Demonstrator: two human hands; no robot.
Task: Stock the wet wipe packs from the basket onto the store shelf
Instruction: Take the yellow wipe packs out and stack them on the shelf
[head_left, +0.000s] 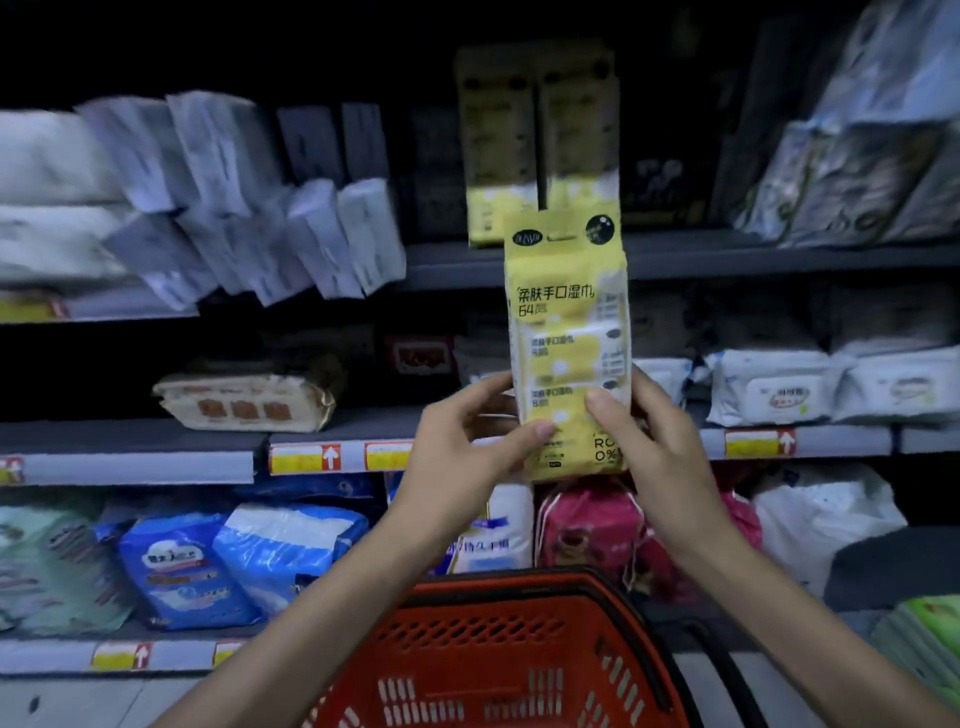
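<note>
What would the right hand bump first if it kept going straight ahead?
Probably the white lidded wipe packs on the grey shelf behind the right hand, which grips the tall yellow wet wipe pack; depth unclear.

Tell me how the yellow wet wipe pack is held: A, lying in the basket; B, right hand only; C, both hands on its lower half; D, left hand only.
C: the left hand and right hand each grip the lower half of the upright yellow wet wipe pack.
</note>
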